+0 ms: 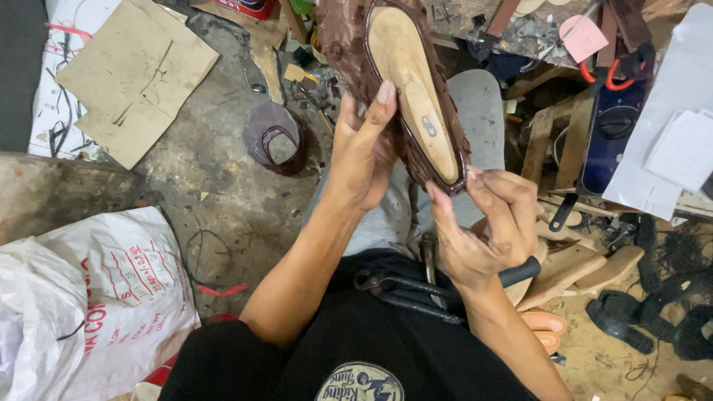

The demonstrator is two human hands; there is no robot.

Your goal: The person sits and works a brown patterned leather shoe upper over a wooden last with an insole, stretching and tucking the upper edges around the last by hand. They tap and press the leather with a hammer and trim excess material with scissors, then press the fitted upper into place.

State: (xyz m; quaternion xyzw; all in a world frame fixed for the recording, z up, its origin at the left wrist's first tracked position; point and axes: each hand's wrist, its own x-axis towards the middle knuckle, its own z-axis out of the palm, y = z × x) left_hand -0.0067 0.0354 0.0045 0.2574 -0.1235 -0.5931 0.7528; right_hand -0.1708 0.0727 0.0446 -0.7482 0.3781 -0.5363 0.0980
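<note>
A wooden shoe last (414, 82) wrapped in dark brown leather (349, 44) is held sole-up above my lap. My left hand (364, 148) grips its left side, fingers pressed on the leather edge and the index finger resting along the pale wooden sole. At the heel end, my right hand (486, 226) pinches the brown leather against the last. A pair of black-handled pliers (416, 289) lies across my lap just below my right wrist.
A white printed sack (96, 297) lies at lower left. Cardboard pieces (134, 74) sit on the grey floor, with a dark shoe upper (273, 137) nearby. Wooden lasts and soles (587, 267) pile at right, beside white paper sheets (668, 148) and a cluttered workbench (542, 30).
</note>
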